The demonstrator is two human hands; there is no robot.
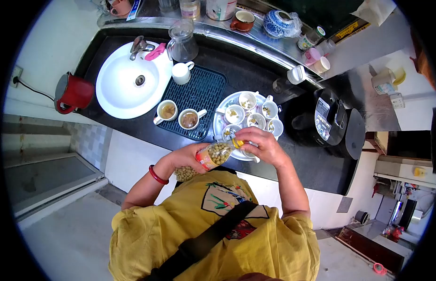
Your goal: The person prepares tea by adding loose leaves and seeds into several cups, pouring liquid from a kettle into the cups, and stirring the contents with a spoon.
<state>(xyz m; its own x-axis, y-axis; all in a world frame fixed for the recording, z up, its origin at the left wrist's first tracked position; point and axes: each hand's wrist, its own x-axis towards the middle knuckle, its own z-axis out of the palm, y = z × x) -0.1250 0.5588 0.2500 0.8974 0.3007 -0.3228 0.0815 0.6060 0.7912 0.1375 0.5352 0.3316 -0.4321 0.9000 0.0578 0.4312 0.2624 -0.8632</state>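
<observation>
My left hand [187, 158] is wrapped round a clear plastic bottle [221, 151] full of greenish round beans or peas, with an orange-red label. The bottle lies tilted, its neck toward the right. At that end my right hand [261, 145] has its fingers closed on the yellow cap [237, 143]; whether the cap is loose cannot be told. Just beyond stands a round white tray [219, 122] with several white cups, among them one cup [234, 113] with small bits inside. My right hand hides part of the nearest cups.
A dark ribbed drain mat [199, 90] holds two cups with brownish contents and a white mug [182, 73]. Left of it are a white sink [116, 89] and a red kettle [77, 92]. A glass pitcher [184, 44] stands behind; a black appliance [328, 117] is at right.
</observation>
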